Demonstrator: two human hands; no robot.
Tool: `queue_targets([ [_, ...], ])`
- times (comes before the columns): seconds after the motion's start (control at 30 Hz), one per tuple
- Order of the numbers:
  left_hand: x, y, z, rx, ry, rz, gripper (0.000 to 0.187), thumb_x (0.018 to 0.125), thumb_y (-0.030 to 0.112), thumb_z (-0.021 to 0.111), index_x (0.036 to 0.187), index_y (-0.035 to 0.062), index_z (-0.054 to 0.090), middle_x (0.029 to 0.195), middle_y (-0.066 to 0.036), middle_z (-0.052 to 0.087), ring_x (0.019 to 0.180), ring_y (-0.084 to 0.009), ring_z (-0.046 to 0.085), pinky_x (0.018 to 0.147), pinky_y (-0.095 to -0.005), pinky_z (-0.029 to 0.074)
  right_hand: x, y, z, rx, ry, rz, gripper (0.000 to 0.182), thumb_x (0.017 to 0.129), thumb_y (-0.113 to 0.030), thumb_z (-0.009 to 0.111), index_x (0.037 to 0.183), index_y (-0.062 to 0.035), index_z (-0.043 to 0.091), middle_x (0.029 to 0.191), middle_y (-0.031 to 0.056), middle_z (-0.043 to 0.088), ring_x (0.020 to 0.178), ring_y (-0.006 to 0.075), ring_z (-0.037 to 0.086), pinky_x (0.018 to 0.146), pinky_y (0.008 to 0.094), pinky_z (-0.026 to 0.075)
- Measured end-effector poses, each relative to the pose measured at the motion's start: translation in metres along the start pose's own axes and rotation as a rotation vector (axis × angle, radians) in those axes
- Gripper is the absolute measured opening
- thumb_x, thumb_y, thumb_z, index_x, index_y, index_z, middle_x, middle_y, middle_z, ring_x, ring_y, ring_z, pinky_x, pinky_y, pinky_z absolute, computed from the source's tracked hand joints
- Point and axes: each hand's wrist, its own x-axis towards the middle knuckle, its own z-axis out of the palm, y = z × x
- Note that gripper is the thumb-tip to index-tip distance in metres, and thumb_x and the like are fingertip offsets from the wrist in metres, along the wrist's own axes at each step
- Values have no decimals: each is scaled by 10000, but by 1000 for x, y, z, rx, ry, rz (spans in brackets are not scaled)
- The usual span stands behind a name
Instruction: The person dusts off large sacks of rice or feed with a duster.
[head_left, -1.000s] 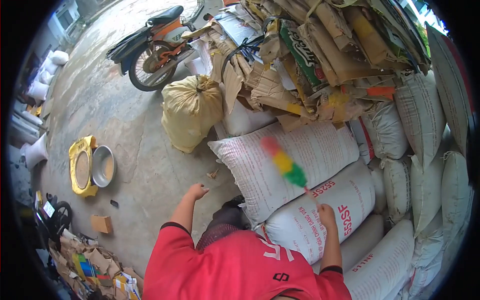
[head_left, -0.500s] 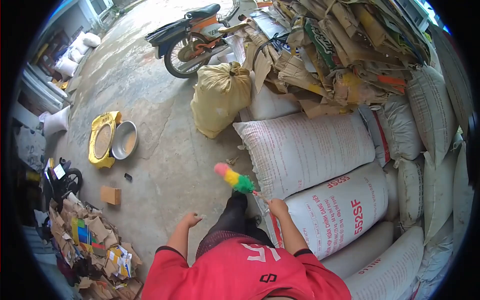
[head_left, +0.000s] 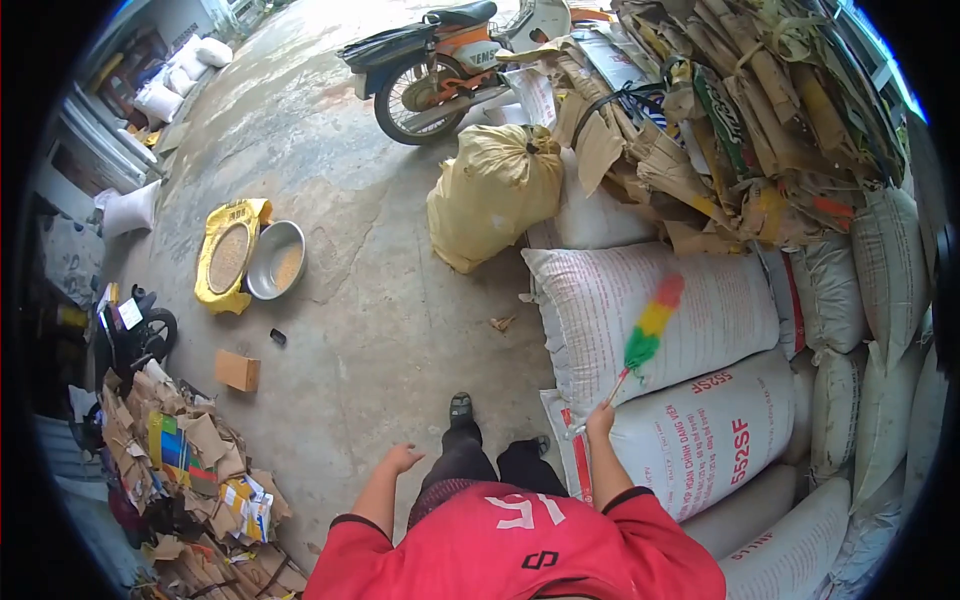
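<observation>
My right hand point(head_left: 600, 420) is closed around the handle of a feather duster point(head_left: 653, 322) with pink, yellow and green bands. The duster's head lies over the upper white sack point(head_left: 690, 335), apparently against its printed face. Just below is another white sack point(head_left: 690, 430) marked 552SF, beside my right forearm. My left hand point(head_left: 403, 458) hangs over the concrete floor to the left of my legs, its fingers loosely apart and nothing visible in them.
Bundled cardboard point(head_left: 740, 120) is piled above the sacks, with a tied yellow sack point(head_left: 495, 195) beside it. A motorbike point(head_left: 440, 80) stands beyond. To the left are a metal basin point(head_left: 275, 260), a small brown box point(head_left: 237, 371) and a heap of flattened cardboard point(head_left: 200, 470).
My right hand has swung the duster from above the floor, up and right, onto the upper white sack. The view has shifted, and my left hand remains low beside my legs.
</observation>
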Motion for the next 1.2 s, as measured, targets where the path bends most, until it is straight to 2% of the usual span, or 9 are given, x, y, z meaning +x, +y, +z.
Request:
queue_targets([
  [0.27, 52, -4, -102, -116, 91, 119, 567, 715, 410, 618, 1112, 18, 518, 1036, -194, 567, 967, -304, 545, 831, -364, 428, -54, -97, -30, -778, -436, -230, 373, 824, -347, 421, 800, -27, 613, 831, 219, 587, 795, 386, 558, 705, 449, 426],
  [0.47, 77, -84, -142, -80, 174, -10, 564, 700, 402, 636, 1096, 13, 533, 1068, -198, 551, 1006, -309, 524, 854, -364, 415, -22, -99, -44, -142, 309, -227, 389, 855, -320, 406, 737, 20, 555, 655, 183, 569, 599, 320, 559, 545, 425, 434],
  [0.6, 104, -136, -123, -26, 114, -67, 574, 692, 381, 650, 1094, -10, 527, 1015, -197, 572, 914, -289, 558, 795, -348, 439, 30, -44, -17, 180, 300, 100, 397, 878, -290, 349, 744, 9, 574, 738, 211, 581, 696, 357, 555, 647, 429, 424],
  [0.67, 116, -148, -102, -42, 117, -55, 596, 691, 368, 657, 1110, -30, 507, 960, -195, 594, 806, -265, 602, 724, -335, 471, 7, -61, 3, 337, 44, 276, 399, 893, -330, 331, 722, -12, 501, 509, 92, 461, 370, 183, 445, 341, 353, 365],
  [0.73, 117, -143, -88, -182, -22, -106, 569, 688, 414, 636, 1074, 4, 553, 1081, -203, 544, 1037, -313, 506, 882, -359, 395, -9, -29, 36, -146, -180, -37, 378, 886, -307, 342, 765, -1, 529, 582, 135, 537, 465, 239, 527, 435, 388, 426],
  [0.8, 106, -116, -86, -71, -93, -69, 574, 691, 419, 631, 1077, 3, 550, 1080, -204, 544, 1035, -313, 507, 879, -358, 398, -34, -27, 59, -572, -525, -638, 353, 871, -310, 379, 833, -6, 555, 727, 176, 595, 645, 295, 587, 579, 421, 459],
  [0.87, 101, -84, -89, 40, -163, -25, 579, 693, 425, 625, 1081, 2, 547, 1079, -205, 545, 1033, -314, 508, 877, -357, 400, -83, -120, 26, -869, -782, -370, 330, 856, -307, 407, 898, -18, 561, 858, 198, 591, 806, 344, 571, 705, 442, 440],
  [1.0, 113, -26, -114, 75, -138, 88, 574, 706, 416, 616, 1093, 0, 534, 1067, -206, 551, 1005, -314, 526, 852, -361, 416, -84, -122, 11, -792, -572, -341, 287, 857, -271, 408, 901, -50, 586, 859, 189, 599, 826, 350, 576, 703, 439, 447],
  [1.2, 141, 6, -139, -63, 39, 195, 534, 724, 400, 606, 1066, -5, 544, 1004, -203, 577, 953, -309, 552, 827, -367, 430, -17, -93, -38, -174, 123, 30, 304, 868, -244, 378, 870, 5, 551, 792, 236, 572, 796, 404, 546, 694, 469, 416],
])
